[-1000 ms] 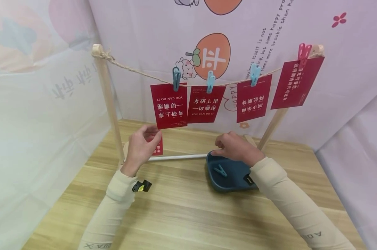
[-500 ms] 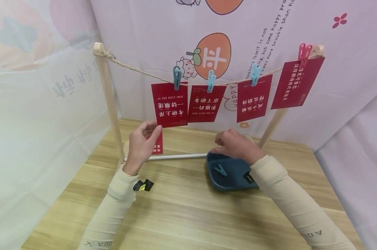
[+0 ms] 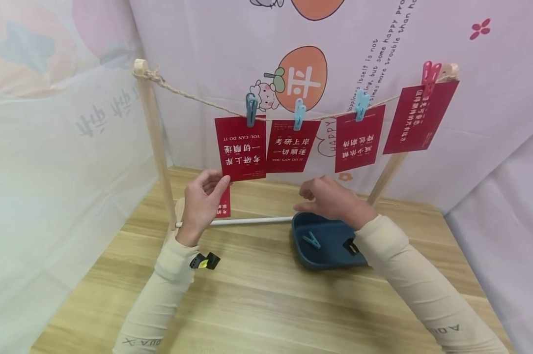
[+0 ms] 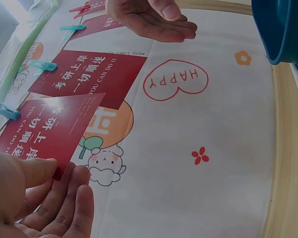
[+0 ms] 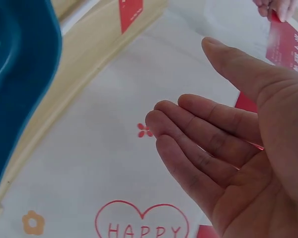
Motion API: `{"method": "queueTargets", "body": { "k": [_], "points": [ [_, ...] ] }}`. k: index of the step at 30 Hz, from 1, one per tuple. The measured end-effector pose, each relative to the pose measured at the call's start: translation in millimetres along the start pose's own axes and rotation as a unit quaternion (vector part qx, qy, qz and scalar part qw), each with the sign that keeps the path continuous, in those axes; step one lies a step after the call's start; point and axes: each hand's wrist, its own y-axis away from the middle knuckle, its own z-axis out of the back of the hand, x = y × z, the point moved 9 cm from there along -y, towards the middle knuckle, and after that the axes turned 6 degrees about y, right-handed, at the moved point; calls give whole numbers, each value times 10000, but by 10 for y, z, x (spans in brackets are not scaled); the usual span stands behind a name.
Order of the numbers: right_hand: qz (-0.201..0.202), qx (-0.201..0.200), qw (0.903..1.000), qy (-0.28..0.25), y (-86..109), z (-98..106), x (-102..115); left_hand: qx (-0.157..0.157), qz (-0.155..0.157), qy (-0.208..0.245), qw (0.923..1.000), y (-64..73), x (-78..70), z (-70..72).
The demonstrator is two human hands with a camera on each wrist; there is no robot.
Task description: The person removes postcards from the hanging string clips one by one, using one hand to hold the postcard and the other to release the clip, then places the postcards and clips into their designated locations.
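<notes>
Head view: left hand (image 3: 204, 202) pinches leftmost hanging card (image 3: 243, 147) by lower corner; right hand (image 3: 332, 199) relaxed, apart.

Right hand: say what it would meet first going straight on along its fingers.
Probably the white backdrop beyond its fingers: nothing shows between in the right wrist view. Depth is unclear; the head view's line nears the red card in the left hand.

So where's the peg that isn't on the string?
In the head view, the peg lies inside the blue tray, toward its left side, below and to the left of the right hand in the picture.
</notes>
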Motion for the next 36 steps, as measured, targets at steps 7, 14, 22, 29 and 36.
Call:
{"method": "queueTargets", "body": {
  "k": [7,14,22,29,36],
  "points": [
    [82,-200,9998,-48,3,184,113,-128,-82,43,9999,-6,-23,7],
    [-41,-420,9989,-191,29,380,152,-130,-188,89,9997,-15,-61,-21],
    [163,-855,9956,-354,52,619,322,-125,-124,73,9998,2,-65,-11],
    [270,-1154,9919,-446,32,761,409,-127,-65,197,9997,14,-59,5],
    [420,-1637,9847,-437,37,920,501,-142,-48,114,9998,18,-45,12]
  ]
}}
